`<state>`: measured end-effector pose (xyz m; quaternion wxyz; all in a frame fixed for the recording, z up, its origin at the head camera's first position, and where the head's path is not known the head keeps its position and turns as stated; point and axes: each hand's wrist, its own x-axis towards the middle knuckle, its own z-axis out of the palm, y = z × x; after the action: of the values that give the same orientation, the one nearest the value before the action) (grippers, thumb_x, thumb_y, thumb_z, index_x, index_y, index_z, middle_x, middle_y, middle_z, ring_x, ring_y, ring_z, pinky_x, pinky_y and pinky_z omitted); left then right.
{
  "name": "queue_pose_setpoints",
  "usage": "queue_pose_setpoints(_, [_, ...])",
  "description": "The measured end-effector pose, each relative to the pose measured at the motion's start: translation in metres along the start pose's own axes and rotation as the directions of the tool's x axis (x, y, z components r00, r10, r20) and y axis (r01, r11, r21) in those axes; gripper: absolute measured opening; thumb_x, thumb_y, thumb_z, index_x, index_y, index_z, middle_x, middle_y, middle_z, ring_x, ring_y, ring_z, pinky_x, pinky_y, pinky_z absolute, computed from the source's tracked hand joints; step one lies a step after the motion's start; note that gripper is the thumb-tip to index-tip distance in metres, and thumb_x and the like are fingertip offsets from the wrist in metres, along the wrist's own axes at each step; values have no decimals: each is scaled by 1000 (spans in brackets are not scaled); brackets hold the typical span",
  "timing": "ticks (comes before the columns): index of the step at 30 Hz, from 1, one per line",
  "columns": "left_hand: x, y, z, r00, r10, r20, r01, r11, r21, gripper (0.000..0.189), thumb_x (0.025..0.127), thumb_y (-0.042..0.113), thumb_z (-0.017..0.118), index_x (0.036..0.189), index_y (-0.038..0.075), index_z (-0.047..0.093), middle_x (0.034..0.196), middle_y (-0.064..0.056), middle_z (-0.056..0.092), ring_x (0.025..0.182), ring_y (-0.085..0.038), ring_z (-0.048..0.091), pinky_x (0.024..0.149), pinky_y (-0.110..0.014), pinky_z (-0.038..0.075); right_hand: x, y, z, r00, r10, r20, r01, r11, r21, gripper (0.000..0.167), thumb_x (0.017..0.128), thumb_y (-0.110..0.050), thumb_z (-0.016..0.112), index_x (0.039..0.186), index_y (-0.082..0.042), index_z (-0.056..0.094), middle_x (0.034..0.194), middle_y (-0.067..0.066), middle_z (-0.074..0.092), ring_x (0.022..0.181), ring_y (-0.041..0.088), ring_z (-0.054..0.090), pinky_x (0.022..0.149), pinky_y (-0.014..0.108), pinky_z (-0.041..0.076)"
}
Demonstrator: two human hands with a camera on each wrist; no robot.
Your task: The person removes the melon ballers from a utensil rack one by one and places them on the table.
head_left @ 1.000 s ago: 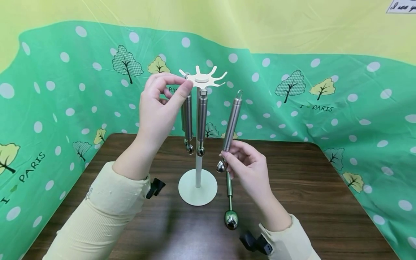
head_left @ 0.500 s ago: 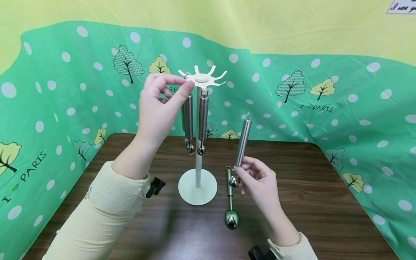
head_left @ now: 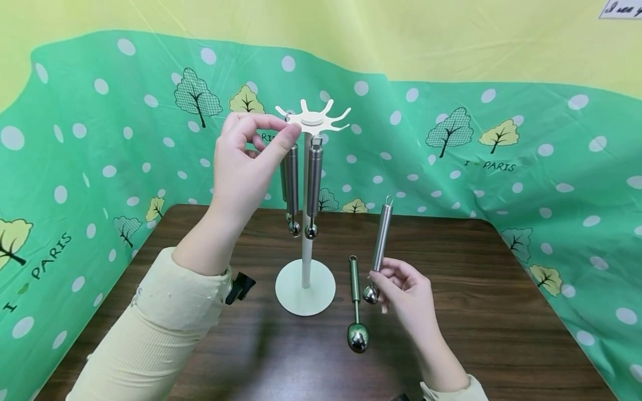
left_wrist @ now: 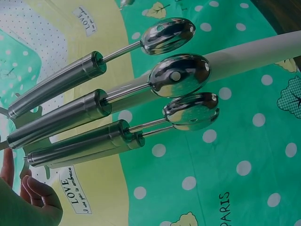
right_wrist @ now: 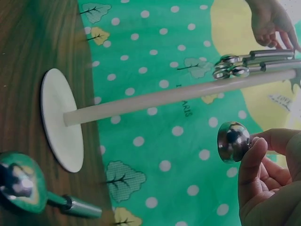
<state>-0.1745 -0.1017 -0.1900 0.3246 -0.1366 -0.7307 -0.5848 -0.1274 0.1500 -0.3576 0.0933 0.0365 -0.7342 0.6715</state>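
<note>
A pale rotating-style rack (head_left: pixel 306 292) with a slim post and spoked top stands on the table. My left hand (head_left: pixel 246 159) pinches one spoke of that top between thumb and forefinger. Several steel melon ballers (head_left: pixel 314 181) hang from it, bowls down; in the left wrist view their bowls (left_wrist: pixel 179 75) cluster beside the post. Right of the rack, my right hand (head_left: pixel 407 298) pinches another melon baller (head_left: pixel 383 236) low on its handle near the bowl, loop end up. In the right wrist view its bowl (right_wrist: pixel 233 141) shows past the thumb.
A melon baller with greenish reflections (head_left: pixel 358 336) lies on the dark wooden table (head_left: pixel 481 312), between the rack base and my right hand. Behind the table hangs a green and yellow cloth (head_left: pixel 451 184) with dots and trees.
My right hand has moved down and to the right, away from the rack, carrying its melon baller. The lying melon baller now shows fully. My left hand stays at the rack top.
</note>
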Motion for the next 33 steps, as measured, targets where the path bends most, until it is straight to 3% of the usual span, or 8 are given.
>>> queue_pose_setpoints(8, [1, 1, -1, 1000, -7, 2, 7, 1000, 6, 25, 89, 26, 75, 101, 5, 73, 92, 9, 43, 72, -11, 39, 53, -20, 34, -2, 15, -7, 995, 98, 11, -98, 994, -46, 27, 88, 5, 67, 113, 13, 60, 74, -5, 62, 47, 7, 51, 38, 22, 46])
queue_pose_setpoints(18, [2, 2, -1, 1000, 0, -2, 0, 1000, 15, 25, 87, 25, 76, 101, 5, 73, 91, 9, 44, 71, -12, 37, 53, -21, 31, -8, 39, -19, 975, 223, 21, -219, 969, -109, 32, 89, 3, 65, 118, 14, 58, 76, -2, 62, 48, 6, 51, 39, 21, 46])
queue_pose_setpoints(28, [0, 2, -1, 1000, 3, -7, -3, 1000, 29, 24, 86, 27, 77, 100, 7, 73, 89, 8, 44, 70, -13, 37, 54, -24, 33, -8, 64, -26, 952, 305, 20, -297, 939, -176, 31, 88, 2, 66, 116, 13, 60, 75, 2, 62, 46, 7, 48, 38, 20, 43])
queue_pose_setpoints(33, [0, 2, 0, 1000, 12, -12, -12, 999, 35, 25, 86, 27, 78, 99, 6, 73, 88, 8, 44, 70, -13, 37, 57, -26, 33, -7, 81, -30, 938, 347, 0, -336, 909, -248, 31, 87, -2, 66, 116, 10, 62, 74, 2, 63, 45, 8, 49, 39, 22, 44])
